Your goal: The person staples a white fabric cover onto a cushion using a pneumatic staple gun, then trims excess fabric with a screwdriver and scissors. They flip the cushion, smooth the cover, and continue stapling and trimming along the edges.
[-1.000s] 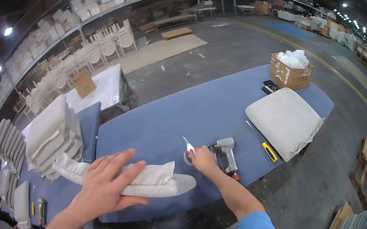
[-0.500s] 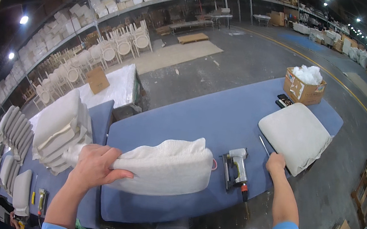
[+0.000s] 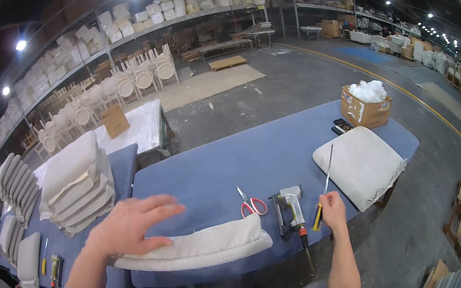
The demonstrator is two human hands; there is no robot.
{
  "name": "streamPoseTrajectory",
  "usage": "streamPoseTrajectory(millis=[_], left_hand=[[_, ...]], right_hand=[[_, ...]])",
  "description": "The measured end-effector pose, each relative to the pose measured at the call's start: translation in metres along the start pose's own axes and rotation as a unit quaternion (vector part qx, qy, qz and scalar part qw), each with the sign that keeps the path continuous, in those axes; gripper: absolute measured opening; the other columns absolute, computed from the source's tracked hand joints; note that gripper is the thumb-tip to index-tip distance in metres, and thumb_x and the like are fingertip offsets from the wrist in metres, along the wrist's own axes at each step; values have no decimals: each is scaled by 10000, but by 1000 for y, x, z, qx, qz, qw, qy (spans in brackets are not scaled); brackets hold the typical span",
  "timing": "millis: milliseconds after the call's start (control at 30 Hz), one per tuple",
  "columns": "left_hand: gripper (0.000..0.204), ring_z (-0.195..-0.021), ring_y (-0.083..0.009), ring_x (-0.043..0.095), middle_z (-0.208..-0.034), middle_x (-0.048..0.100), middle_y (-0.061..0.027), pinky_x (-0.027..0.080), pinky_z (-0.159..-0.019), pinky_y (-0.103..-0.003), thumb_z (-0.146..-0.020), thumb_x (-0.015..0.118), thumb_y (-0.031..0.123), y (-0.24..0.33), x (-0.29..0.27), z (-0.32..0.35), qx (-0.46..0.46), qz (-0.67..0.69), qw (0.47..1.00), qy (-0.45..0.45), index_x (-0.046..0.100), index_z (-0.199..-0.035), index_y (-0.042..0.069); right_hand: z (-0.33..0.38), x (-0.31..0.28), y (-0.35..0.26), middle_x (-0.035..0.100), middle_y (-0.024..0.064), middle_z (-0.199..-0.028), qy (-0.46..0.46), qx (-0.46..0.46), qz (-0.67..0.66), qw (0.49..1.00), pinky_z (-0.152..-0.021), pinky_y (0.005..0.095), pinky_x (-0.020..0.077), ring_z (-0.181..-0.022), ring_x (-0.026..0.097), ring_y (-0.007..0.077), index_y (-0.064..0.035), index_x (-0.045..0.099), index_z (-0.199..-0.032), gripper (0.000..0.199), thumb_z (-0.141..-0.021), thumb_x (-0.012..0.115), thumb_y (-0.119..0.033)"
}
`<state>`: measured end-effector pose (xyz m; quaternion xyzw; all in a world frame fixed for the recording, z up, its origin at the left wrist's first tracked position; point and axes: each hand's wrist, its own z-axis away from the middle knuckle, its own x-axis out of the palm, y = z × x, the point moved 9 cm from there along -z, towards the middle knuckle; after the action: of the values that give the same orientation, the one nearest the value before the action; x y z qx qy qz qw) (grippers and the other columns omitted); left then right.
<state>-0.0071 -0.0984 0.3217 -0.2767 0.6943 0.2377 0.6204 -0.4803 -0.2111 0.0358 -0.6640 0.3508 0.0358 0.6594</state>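
Fingers apart, my left hand hovers over the left end of a curved off-white upholstered pad, its thumb close to the fabric. This pad lies along the near edge of the blue-covered table. My right hand is closed around a long thin screwdriver, its shaft pointing up and the yellow handle showing below the fist. Between the hands lie red-handled scissors and a staple gun with a hose. Beyond the right hand sits an off-white seat cushion.
A carton of white stuffing stands at the table's far right, beside a small dark case. On the left rises a stack of cushions; another staple gun lies near it. Chair frames stand farther back.
The pad has gone down onto the table and my left hand has loosened from it. My right hand has lifted the screwdriver upright. The scissors have come into view.
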Motion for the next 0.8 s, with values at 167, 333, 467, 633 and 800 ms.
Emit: streamPoseTrajectory(millis=[167, 333, 467, 633, 800], left_hand=[[895, -1298, -403, 643, -1534, 574, -173, 538, -1059, -491, -883, 841, 523, -1, -9, 10, 42, 177, 982, -41, 487, -1624, 166], [867, -1061, -397, 742, -1300, 714, -188, 596, -887, -480, -933, 774, 540, 12, 15, 2, 0, 75, 982, -172, 451, -1645, 167], [772, -929, -404, 746, -1105, 761, -172, 588, -779, -484, -962, 746, 548, -10, 9, -8, -75, 3, 993, -93, 514, -1594, 169], [707, -911, -396, 745, -1021, 767, -151, 585, -767, -473, -974, 730, 548, -23, 7, -14, -93, -17, 995, -39, 561, -1549, 174], [661, -771, -336, 740, -888, 746, -102, 563, -661, -434, -1000, 684, 589, -29, 7, -20, -55, -27, 998, 9, 609, -1515, 180]], right_hand=[[58, 34, -105, 771, 113, -965, -143, 15, -511, 848, -472, 189, 449, -589, 619, 60, -87, 581, -1218, 180, -1160, 548, -254], [101, -10, -176, 761, 157, -1085, -87, -89, -595, 794, -494, 222, 452, -650, 631, 82, -110, 492, -1296, 146, -1178, 458, -190], [118, -37, -222, 748, 155, -1101, -47, -198, -508, 837, -554, 211, 472, -686, 611, 70, -131, 452, -1340, 183, -1188, 439, -232], [129, -116, -281, 729, 147, -1087, 111, -384, -509, 762, -632, 202, 473, -737, 588, 75, -96, 450, -1361, 238, -1170, 488, -232], [113, -52, -298, 712, 143, -1100, 131, -490, -193, 840, -642, 204, 463, -799, 600, 76, -92, 440, -1357, 207, -1178, 437, -195]])
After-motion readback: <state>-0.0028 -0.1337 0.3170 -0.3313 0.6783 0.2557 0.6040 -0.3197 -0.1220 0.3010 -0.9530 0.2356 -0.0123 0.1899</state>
